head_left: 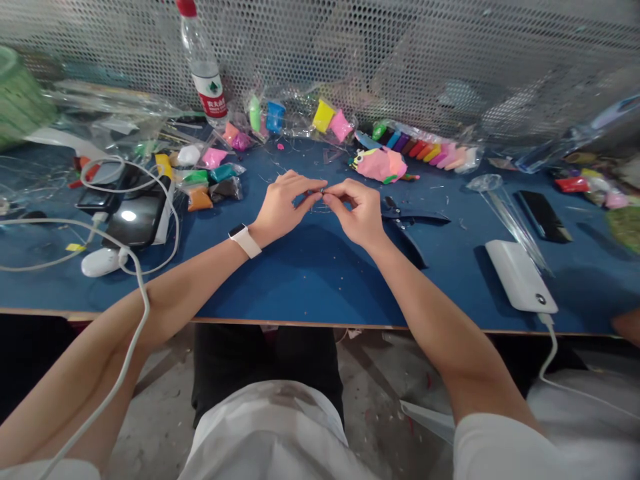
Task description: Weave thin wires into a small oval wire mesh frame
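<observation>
My left hand (284,203) and my right hand (357,210) meet over the middle of the blue table (310,280). The fingertips of both pinch a small thin piece, perhaps wire (321,193), too small to name with certainty. A white watch (245,241) is on my left wrist. Black pliers (407,220) lie just right of my right hand. A pink clay figure (383,164) sits behind the hands.
Bags of coloured clay (215,175) and a row of clay sticks (425,148) lie along the back by a water bottle (204,67). A phone and white cables (130,217) are left. A white power bank (520,275) and a black phone (543,215) are right.
</observation>
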Motion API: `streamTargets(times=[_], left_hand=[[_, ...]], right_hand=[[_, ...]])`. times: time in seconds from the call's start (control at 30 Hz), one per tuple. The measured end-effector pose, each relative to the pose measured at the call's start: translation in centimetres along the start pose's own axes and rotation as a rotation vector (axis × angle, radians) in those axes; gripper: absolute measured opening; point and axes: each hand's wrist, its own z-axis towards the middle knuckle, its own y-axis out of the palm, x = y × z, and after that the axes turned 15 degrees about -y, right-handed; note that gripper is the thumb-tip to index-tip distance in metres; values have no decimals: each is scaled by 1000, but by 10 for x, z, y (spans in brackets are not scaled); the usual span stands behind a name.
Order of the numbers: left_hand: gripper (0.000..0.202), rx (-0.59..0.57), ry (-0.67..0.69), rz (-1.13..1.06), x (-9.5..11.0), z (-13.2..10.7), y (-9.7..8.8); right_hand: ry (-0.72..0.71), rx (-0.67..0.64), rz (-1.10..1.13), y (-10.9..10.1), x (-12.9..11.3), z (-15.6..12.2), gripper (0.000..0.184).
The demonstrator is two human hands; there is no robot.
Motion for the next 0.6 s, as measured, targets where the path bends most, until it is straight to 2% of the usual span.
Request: streamTargets(times=[0.33,0.6], left_hand=[[25,27,45,-22,0,2,-2],[24,22,17,-42,3,2,-4]], right_hand=[[62,47,33,4,-5,0,55],[93,49,29,5,-6,-1,55]])
